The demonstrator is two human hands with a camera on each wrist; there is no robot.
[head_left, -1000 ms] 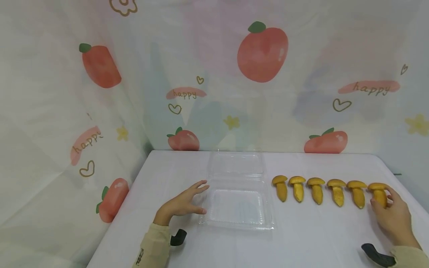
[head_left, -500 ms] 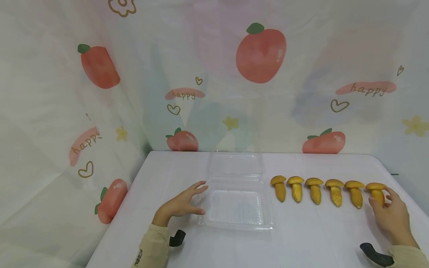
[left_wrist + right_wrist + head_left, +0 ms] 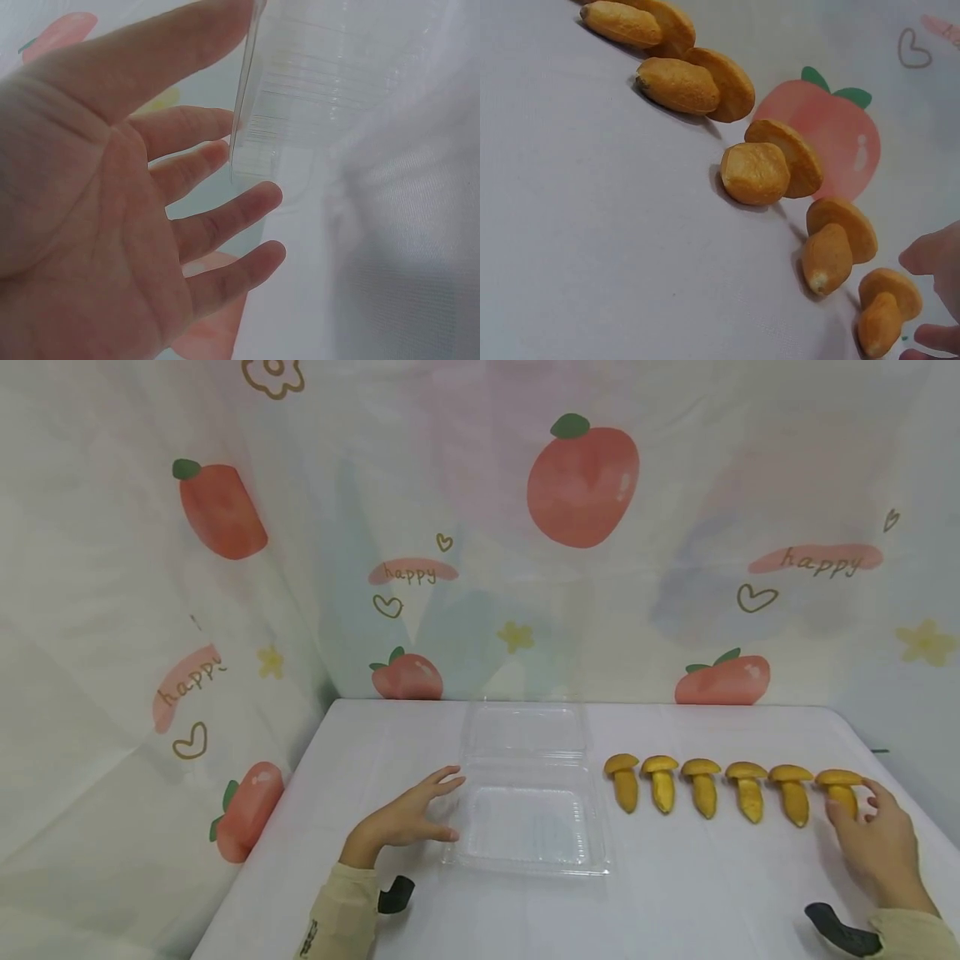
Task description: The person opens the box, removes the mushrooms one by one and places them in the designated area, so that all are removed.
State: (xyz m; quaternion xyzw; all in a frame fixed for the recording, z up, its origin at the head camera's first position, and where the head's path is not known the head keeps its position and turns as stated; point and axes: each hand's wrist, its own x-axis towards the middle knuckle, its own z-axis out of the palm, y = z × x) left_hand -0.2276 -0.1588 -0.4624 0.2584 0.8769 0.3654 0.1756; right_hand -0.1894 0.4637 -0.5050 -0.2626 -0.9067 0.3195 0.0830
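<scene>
Six-odd details aside, several yellow-brown toy mushrooms (image 3: 704, 789) lie in a row on the white table, caps toward the wall. My right hand (image 3: 877, 843) is at the rightmost mushroom (image 3: 842, 789), thumb beside its stem and forefinger at its cap's right edge. In the right wrist view the fingertips (image 3: 922, 253) spread apart near the lowest visible mushroom (image 3: 883, 322). A clear plastic clamshell box (image 3: 525, 864) stands with its lid (image 3: 528, 727) raised behind its base. My left hand (image 3: 408, 814) is at the box's left side, fingers spread, fingertips overlapping its rim in the left wrist view.
A printed cloth wall (image 3: 480, 610) rises behind and to the left of the white table (image 3: 675, 902). Black wrist straps or mounts (image 3: 843, 931) show at both sleeves. The row of mushrooms lies to the right of the box.
The whole head view has shifted slightly, with the scene a little further left. Hands, box and mushrooms keep the same places relative to each other.
</scene>
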